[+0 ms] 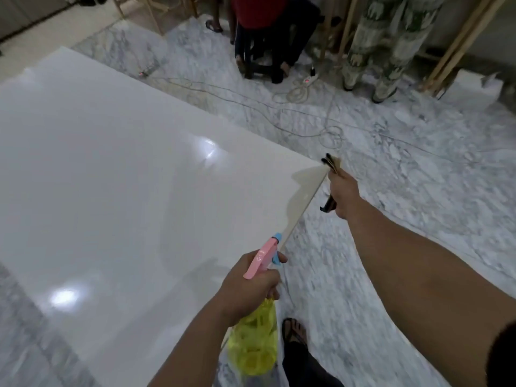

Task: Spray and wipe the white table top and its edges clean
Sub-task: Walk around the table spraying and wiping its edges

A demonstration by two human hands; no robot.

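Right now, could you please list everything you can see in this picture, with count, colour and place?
table top: one, white and glossy, fills the left half.
spray bottle: one, yellow body with pink and blue head, at the table's near right edge, gripped by the left hand.
cloth: one, dark and tan, at the table's right corner, gripped by the right hand.
floor: grey-white marble, right and far side.
cables: several, pale, lying on the floor beyond the table.
power strip: one, white, on the far floor.
other people: legs only, at the far side.
own foot: one, in a dark sandal, bottom centre.
left hand: one, bottom centre.
right hand: one, right of the corner.
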